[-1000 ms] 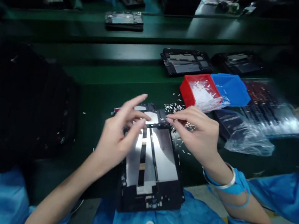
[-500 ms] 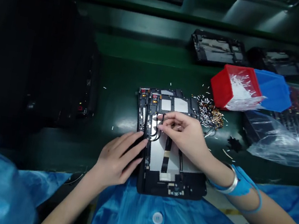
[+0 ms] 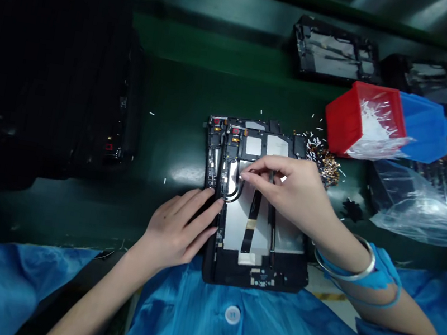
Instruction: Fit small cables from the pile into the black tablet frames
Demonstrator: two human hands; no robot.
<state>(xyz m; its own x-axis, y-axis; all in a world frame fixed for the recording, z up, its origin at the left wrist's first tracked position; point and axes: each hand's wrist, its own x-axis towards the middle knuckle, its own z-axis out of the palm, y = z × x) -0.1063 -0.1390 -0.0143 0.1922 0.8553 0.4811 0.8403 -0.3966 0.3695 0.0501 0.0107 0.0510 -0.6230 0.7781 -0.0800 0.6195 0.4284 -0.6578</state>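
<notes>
head view: the right hand (image 3: 297, 196) has its fingers (image 3: 266, 166) clenched on a thin black cable (image 3: 233, 192) on a black tablet frame (image 3: 256, 279) lying on the green counter (image 3: 167, 147); the left hand (image 3: 178, 225), fingers relaxed, rests against the frame's edge.

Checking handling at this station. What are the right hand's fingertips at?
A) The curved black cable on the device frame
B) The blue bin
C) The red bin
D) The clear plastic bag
A: the right hand has its fingertips at the curved black cable on the black device frame, well away from the red bin.
</notes>
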